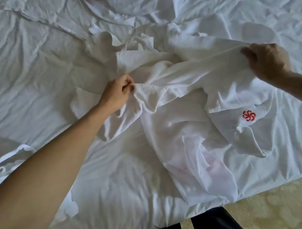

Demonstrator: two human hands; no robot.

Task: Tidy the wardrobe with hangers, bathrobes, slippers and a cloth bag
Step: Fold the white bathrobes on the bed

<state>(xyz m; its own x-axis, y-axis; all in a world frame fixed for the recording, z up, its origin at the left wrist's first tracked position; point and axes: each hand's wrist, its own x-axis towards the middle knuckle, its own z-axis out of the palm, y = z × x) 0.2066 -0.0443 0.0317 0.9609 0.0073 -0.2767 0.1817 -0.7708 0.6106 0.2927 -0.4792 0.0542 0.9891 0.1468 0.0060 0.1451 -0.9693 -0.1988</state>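
- Bathrobe lies crumpled on bed, top edge lifted & stretched btwn both grips.
- Left hand pinches the edge, fingers curled tight; right hand fists the far end.
- Risk: thin pinch slips under tension, edge drops, folds bunch again.
- Below right grip, red logo side hangs loose; could twist.
- Left of L grip, white cloth may snag.

Bed cut off at top, left, right edges. Bathrobe bunched; sleeves, collar indistinguishable. Left hand fingertips buried in fabric. White item near left edge partly behind forearm, unidentifiable.
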